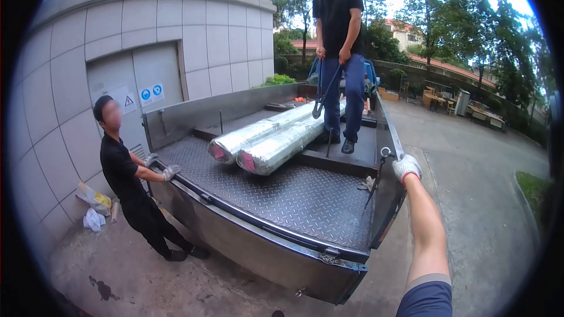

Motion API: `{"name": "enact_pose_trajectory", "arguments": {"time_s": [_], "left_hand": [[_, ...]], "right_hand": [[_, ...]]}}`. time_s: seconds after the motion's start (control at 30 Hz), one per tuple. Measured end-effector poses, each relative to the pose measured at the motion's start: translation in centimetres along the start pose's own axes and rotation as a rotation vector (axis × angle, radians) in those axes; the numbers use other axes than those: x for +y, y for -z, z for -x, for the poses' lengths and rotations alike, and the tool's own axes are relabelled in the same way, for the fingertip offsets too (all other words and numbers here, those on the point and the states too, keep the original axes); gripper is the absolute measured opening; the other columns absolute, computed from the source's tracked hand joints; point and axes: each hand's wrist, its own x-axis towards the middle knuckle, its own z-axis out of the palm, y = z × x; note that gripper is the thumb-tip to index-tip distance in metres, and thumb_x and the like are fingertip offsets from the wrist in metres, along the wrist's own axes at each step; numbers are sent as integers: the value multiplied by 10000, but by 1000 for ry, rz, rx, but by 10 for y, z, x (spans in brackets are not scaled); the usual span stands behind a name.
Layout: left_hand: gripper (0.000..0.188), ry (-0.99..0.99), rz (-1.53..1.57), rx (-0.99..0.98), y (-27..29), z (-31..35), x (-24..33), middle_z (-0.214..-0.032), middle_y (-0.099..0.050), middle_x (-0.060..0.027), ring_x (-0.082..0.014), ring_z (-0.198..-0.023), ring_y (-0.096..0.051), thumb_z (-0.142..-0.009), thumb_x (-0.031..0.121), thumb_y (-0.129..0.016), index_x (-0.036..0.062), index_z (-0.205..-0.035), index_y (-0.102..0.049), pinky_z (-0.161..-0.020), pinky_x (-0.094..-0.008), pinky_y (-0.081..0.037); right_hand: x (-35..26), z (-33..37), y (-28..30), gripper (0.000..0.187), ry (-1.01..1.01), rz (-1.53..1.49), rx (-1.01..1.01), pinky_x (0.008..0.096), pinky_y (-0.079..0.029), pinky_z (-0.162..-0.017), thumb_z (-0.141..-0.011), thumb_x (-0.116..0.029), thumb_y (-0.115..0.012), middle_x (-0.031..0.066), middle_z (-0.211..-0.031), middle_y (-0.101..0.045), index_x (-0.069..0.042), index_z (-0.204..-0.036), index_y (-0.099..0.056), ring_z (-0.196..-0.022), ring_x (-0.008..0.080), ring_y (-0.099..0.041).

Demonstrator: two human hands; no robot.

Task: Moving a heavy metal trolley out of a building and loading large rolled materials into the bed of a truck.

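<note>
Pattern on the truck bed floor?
The truck bed floor is dark metal with a raised diamond-tread pattern; best seen in the head view.

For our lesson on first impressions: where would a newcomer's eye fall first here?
Probably on the two silver-wrapped bundles, side by side on the truck bed. Next, the person in a black shirt standing in the bed, holding a long-handled tool. At right, the wearer's white-gloved right hand rests on the side wall.
</note>
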Motion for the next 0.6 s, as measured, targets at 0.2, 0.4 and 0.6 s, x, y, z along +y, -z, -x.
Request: {"name": "enact_pose_trajectory", "arguments": {"time_s": [0.2, 0.4, 0.6], "left_hand": [[718, -53, -89, -140, -11, -36, 52, -1181, -659, -128, -331, -1106, -573, -966, 662, -583, 51, -1340, -633, -990, -481, -485], [748, 33, 3, -148, -26, -75, 124, -1333, -616, -121, -307, -1247, -531, -998, 667, -525, 43, -1404, -597, -1103, -412, -430], [827, -103, -47, -196, -10, -116, 214, -1453, -579, -94, -286, -1346, -499, -997, 696, -496, 31, -1487, -538, -1163, -387, -394]], "right_hand": [[1, -17, -21, 540, -14, 54, -3, 474, -520, -1025, -837, -374, -670, 229, -1274, -699, -84, -1291, -704, -1203, 406, -660], [-22, -14, -21, 639, 9, 177, -36, 468, -512, -1042, -833, -413, -673, 245, -1312, -678, -69, -1370, -645, -1232, 410, -643], [-82, -29, -43, 677, 0, 299, -118, 461, -498, -1089, -872, -375, -705, 228, -1395, -639, -79, -1464, -559, -1287, 398, -615]]}}
